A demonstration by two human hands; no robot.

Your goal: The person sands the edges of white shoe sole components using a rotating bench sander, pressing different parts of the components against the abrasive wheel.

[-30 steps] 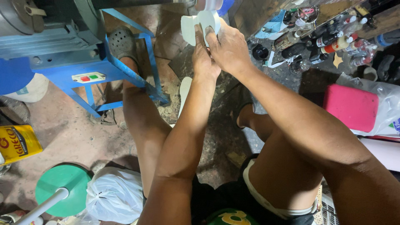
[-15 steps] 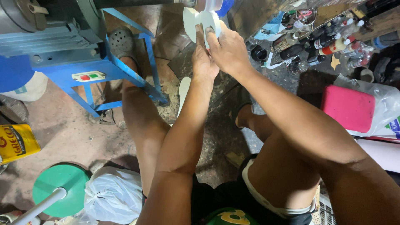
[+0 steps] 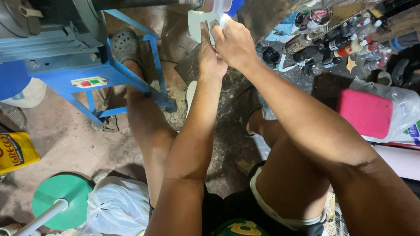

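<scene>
Pale flat piece [image 3: 197,25] pinched between both hands at the top of the view, pressed up against the whitish wheel [image 3: 217,5] on the end of the machine's shaft. Left hand [image 3: 210,56] closed on the piece from below, fingers laid along its face, probably to steady it. Right hand [image 3: 234,43] clamped over the piece from the right side, thumb and fingers together on its edge, seemingly to guide it against the wheel. Forearms stretched out level, knees spread wide, likely to leave the arms room. Blue machine frame [image 3: 100,78] to the left, with a small switch box, red and green buttons [image 3: 89,82], on its front. Foot in a grey clog [image 3: 124,44] tucked inside the frame. Cluster of small bottles [image 3: 339,43] on the floor to the right, near a pink block [image 3: 366,113]. White tied bag [image 3: 117,206] and green round base [image 3: 61,199] beside the left leg.
</scene>
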